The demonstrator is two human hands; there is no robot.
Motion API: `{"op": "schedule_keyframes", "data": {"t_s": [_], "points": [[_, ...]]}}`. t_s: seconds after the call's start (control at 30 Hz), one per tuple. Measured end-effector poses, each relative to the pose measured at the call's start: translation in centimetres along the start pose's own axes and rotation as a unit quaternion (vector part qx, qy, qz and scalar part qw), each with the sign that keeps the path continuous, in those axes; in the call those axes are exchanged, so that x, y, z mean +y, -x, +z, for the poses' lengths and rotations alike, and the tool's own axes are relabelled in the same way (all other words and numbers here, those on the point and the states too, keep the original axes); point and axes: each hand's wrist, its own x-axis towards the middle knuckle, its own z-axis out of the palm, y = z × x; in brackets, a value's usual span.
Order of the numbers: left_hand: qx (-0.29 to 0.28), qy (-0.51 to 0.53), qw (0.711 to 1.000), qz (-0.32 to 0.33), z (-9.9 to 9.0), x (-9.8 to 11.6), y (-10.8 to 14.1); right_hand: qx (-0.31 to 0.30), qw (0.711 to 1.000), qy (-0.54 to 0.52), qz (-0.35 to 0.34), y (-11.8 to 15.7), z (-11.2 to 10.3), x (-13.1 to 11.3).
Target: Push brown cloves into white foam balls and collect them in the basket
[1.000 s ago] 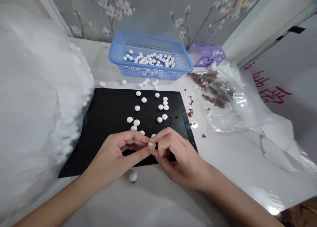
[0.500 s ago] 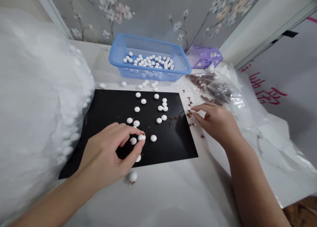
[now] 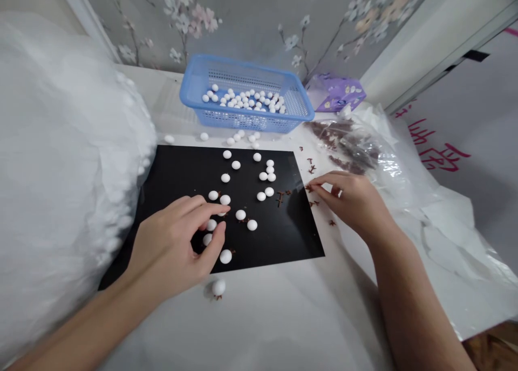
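Note:
My left hand hovers over a black mat, thumb and index finger apart with nothing between them. Around its fingertips lie several small white balls, among them one ball with a brown piece at its base. Another white ball with brown prongs sits on the table in front of the mat. At the mat's right edge, my right hand pinches a small brown star-shaped piece. More brown pieces lie on the mat and on the table beside it.
A blue basket with many white balls stands at the back. On the left bulges a large white bag of balls. To the right are a clear bag of brown pieces and a purple packet. Loose balls lie before the basket.
My left hand has let go of a white ball, which now rests on the mat, and has drawn back left with its fingers apart. My right fingertips have closed on a brown piece.

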Motion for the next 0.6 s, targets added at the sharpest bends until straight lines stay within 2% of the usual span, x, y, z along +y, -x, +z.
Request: {"op": "schedule_keyframes", "data": {"t_s": [0.1,0.17,0.23,0.3,0.33,0.47,0.6], "points": [[-0.005,0.006,1.0,-0.002,0.0,0.0,0.0,0.021,1.0,0.005,-0.004,0.0,0.1,0.2],[-0.005,0.008,1.0,0.0,0.0,0.1,0.0,0.06,0.998,0.002,-0.014,0.0,0.2,0.0],[-0.007,0.012,1.0,0.0,0.0,0.1,0.0,0.114,0.993,-0.02,-0.026,0.1,0.4,-0.8],[-0.013,0.015,1.0,0.005,0.1,0.0,0.0,0.137,0.987,-0.068,-0.051,0.3,0.7,-2.1],[-0.016,0.014,1.0,0.008,0.2,0.0,0.0,0.125,0.985,-0.099,-0.072,0.5,0.9,-2.9],[-0.025,0.014,0.999,0.017,0.3,0.0,0.0,0.007,0.975,-0.165,-0.147,1.5,1.9,-6.0],[-0.033,0.022,0.999,0.036,0.2,0.0,0.0,-0.059,0.963,-0.183,-0.19,2.4,2.5,-7.2]]}}
